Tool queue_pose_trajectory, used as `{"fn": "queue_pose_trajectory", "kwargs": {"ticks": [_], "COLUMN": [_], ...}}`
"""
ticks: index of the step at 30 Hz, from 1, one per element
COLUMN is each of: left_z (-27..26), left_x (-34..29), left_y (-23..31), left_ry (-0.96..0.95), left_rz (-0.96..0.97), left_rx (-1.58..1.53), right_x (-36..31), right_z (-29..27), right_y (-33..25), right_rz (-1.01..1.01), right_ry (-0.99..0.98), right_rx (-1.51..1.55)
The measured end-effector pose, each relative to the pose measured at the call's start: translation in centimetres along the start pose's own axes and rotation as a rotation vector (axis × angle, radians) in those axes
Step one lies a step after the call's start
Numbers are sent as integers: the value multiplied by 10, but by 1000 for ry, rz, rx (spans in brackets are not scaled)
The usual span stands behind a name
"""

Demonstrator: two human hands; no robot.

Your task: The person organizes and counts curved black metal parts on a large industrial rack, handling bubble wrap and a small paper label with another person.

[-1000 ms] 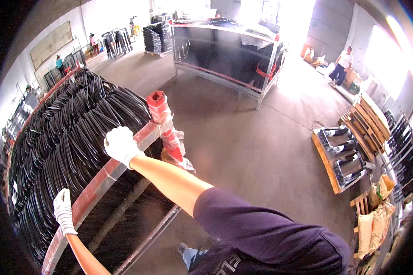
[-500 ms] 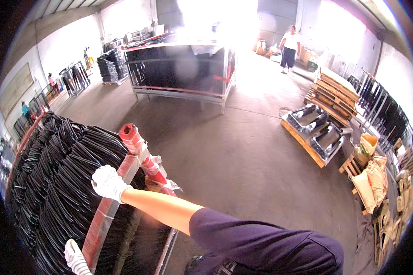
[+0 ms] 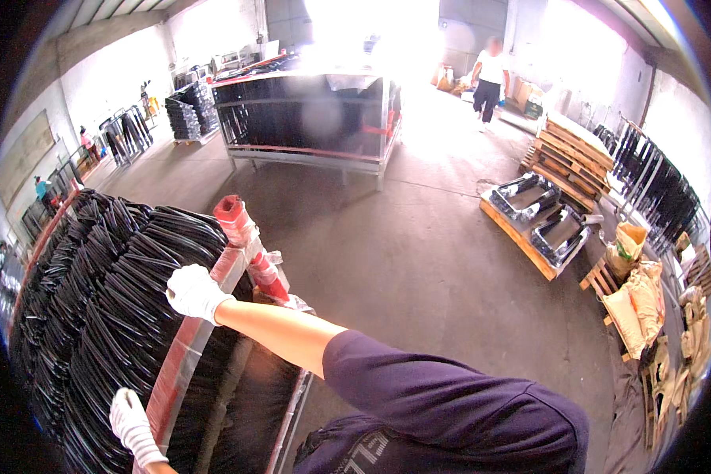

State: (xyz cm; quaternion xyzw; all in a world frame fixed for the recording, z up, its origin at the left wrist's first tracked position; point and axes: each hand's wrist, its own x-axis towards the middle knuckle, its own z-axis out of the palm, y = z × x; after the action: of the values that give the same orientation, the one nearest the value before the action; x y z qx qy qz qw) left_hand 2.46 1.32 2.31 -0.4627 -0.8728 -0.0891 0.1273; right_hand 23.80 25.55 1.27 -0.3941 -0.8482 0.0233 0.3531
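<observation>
A large bundle of thin black curved tubes [image 3: 110, 292] fills a metal rack at the left. My right hand [image 3: 195, 293], in a white knit glove, is closed at the tubes' near ends, just over the rack's red-wrapped rail [image 3: 186, 347]. Lower down, beside the same rail, my left hand [image 3: 132, 421], gloved too, is closed against the tubes. What either hand's fingers hold is hidden. A red-wrapped corner post [image 3: 241, 225] with torn clear film rises past my right hand.
Another rack of black parts [image 3: 304, 118] stands ahead. To the right are a pallet with wrapped black frames [image 3: 533, 209], stacked wooden pallets [image 3: 569, 158] and tan sacks [image 3: 636, 304]. A person [image 3: 490, 83] stands at the far right; others are at far left.
My left hand has come up and forward, showing its wrist. My right hand has shifted slightly up and right in view. The far person has changed stance.
</observation>
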Motion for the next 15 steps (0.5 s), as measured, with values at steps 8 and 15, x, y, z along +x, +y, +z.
{"fn": "queue_pose_trajectory", "kwargs": {"ticks": [8,15], "left_z": [-20,22], "left_x": [14,22], "left_y": [104,115], "left_ry": [214,-22], "left_rz": [293,261], "left_rx": [-153,-430], "right_x": [-4,-6], "right_z": [-8,-11], "right_y": [-2,-4], "right_rz": [-7,14], "right_ry": [-25,-60], "right_rx": [19,-18]}}
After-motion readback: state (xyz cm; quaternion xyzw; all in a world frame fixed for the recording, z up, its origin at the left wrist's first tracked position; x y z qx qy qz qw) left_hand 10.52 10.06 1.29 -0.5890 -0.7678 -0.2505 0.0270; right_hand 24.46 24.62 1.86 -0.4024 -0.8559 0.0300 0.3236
